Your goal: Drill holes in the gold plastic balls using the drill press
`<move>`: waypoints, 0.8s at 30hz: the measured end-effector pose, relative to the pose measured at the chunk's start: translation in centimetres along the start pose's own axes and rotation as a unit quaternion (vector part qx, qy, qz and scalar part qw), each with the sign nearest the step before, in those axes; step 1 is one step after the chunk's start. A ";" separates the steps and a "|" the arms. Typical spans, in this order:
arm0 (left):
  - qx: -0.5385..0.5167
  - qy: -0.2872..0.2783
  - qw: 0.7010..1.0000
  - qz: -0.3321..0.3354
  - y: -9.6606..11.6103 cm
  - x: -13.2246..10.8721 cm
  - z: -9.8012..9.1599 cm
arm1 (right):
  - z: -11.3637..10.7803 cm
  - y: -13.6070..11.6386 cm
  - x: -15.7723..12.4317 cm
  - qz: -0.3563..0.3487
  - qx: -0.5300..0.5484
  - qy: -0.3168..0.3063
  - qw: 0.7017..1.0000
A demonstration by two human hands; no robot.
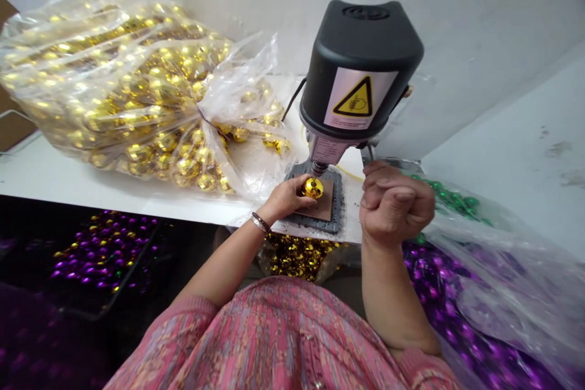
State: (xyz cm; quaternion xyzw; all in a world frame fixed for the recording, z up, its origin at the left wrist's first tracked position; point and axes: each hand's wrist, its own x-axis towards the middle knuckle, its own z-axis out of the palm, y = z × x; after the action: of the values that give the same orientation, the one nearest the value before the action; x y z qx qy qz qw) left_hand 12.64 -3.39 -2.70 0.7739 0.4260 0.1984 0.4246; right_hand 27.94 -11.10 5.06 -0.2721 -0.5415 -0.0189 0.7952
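While the left grip (284, 198) clasps a gold ball (313, 187), the right grip (395, 207) clenches shut.

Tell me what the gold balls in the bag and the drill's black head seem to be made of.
The gold balls look like plastic with a mirror-metallic coating, judging by sharp glossy highlights; glass cannot be ruled out. The drill head looks like moulded black plastic, satin-finished, with rounded corners.

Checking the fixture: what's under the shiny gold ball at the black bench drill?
A brown square pad on a grey base plate. The left hand holds the gold ball; ball and hand hide the pad directly beneath, so contact can't be seen.
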 end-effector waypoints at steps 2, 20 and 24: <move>-0.016 -0.004 1.000 -0.002 -0.1 -0.1 0.1 | 0.4 -0.7 1.3 0.026 -0.002 -0.001 1.000; -0.023 -0.044 0.994 0.099 -0.2 -6.2 -1.1 | 3.0 -0.8 8.9 0.150 0.061 0.023 0.987; -0.008 -0.128 0.986 0.108 -0.3 -7.6 -1.9 | 3.1 -1.0 8.8 0.165 0.054 0.032 0.984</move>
State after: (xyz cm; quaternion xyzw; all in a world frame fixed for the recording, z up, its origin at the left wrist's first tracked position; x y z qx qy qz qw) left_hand 6.95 -8.70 -1.46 0.8310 0.2800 0.1457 0.4581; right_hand 28.63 -8.24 13.97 -0.3141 -0.4632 0.1333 0.8179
